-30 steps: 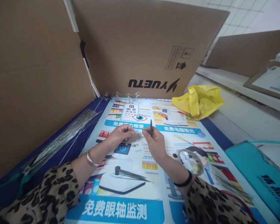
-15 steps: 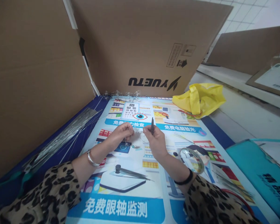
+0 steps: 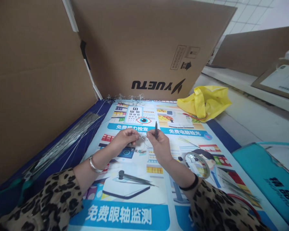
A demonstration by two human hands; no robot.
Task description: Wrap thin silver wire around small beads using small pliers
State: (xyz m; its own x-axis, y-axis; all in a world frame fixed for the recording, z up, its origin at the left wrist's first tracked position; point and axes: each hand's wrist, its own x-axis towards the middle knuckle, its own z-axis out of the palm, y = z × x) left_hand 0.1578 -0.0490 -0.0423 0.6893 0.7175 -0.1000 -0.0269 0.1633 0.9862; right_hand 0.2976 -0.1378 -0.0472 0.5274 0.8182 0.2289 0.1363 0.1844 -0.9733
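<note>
Both my hands are over the middle of the printed poster mat, close together. In my left hand (image 3: 125,139), thumb and fingers pinch thin wire (image 3: 142,137). Small beads (image 3: 140,151), one greenish, hang on the wirework below the fingertips. My right hand (image 3: 160,144) is closed around a dark pen-like tool (image 3: 156,130), whose tip points up. Its thumb and fingertip also pinch the wire, which curves in a loop between the hands. The fine wire is hard to make out, and my fingers hide where it is gripped.
Wire lengths (image 3: 69,136) and teal-handled pliers (image 3: 21,189) lie left. Dark strands (image 3: 135,178) lie on the mat (image 3: 156,195). A round clear-and-metallic coil (image 3: 208,170) sits by my right wrist. A yellow bag (image 3: 214,102), teal case (image 3: 262,179) and cardboard walls (image 3: 125,41) surround the mat.
My left hand has turned slightly and its fingertips have come a little closer to the right hand. The beads hang a bit differently. The whole view has shifted slightly.
</note>
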